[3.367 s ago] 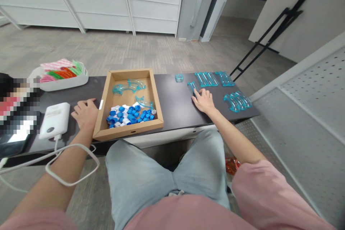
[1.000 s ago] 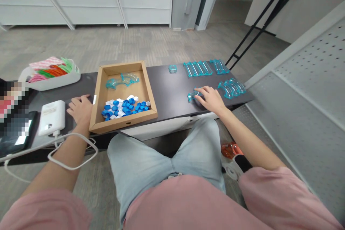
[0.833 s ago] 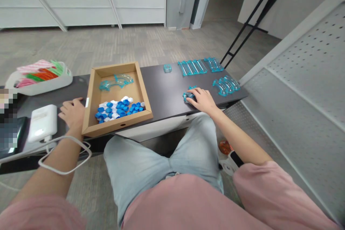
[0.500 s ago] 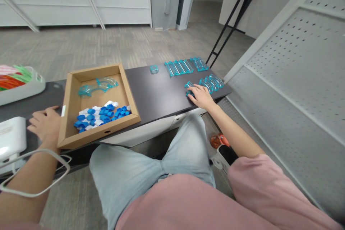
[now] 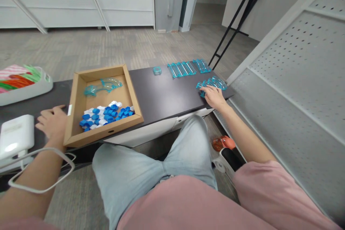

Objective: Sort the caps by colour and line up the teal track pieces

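Note:
My right hand (image 5: 215,97) is at the right end of the dark table, its fingers bent over a clear curved tube piece (image 5: 202,93) with turquoise ends. That piece is mostly covered by the fingers and lies against a row of similar curved tubes (image 5: 217,82). My left hand (image 5: 52,121) rests on the table with its fingers apart, beside the left wall of a cardboard box (image 5: 138,108). Inside the box are larger clear turquoise curved tubes (image 5: 104,86) and several blue and white small pieces (image 5: 107,114).
Straight clear tubes (image 5: 182,69), shorter tubes (image 5: 202,66) and a small square turquoise piece (image 5: 157,70) lie along the table's far edge. On the left are a white device (image 5: 17,134) with a cable (image 5: 40,190) and a white basket (image 5: 44,85). A perforated panel (image 5: 291,75) stands right.
My right hand has slid to the right with the curved tube piece, bringing it up to the row. The left hand stays beside the box; the whole view has shifted slightly.

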A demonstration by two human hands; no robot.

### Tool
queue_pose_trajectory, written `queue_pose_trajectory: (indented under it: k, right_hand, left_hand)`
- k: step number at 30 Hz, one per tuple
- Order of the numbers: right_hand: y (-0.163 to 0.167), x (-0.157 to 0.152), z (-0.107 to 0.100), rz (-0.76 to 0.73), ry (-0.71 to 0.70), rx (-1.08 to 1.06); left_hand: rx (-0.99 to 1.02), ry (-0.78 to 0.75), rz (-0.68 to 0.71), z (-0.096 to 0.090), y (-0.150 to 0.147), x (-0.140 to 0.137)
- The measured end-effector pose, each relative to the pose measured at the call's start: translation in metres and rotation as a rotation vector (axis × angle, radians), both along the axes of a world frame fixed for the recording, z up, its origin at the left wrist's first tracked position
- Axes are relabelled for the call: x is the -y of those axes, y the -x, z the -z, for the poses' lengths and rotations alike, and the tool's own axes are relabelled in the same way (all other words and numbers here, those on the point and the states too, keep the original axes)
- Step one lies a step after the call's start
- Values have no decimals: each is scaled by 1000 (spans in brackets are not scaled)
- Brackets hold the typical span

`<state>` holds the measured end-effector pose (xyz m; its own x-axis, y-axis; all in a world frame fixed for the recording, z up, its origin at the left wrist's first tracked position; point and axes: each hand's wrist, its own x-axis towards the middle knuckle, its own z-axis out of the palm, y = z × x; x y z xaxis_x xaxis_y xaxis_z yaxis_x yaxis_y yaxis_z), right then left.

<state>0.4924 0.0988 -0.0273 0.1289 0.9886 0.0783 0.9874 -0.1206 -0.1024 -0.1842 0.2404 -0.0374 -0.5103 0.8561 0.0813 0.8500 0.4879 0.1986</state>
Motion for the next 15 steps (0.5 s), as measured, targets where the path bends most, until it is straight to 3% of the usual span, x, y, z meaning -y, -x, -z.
queue_pose_trajectory:
  k: [4, 7, 10, 15]
  right_hand:
    - [17, -7, -7, -9, -127, -30]
    - [52, -25, -16, -71, -195, -63]
    - [109, -52, -28, -253, -213, -117]
    - [234, -115, -46, -601, -150, -169]
  left_hand:
    - [-33, -4, 37, -5, -4, 2]
    - [-20, -27, 101, -7, -3, 5]
    - [10, -34, 139, -10, -3, 8]
    - [-3, -56, 142, -12, -9, 11]
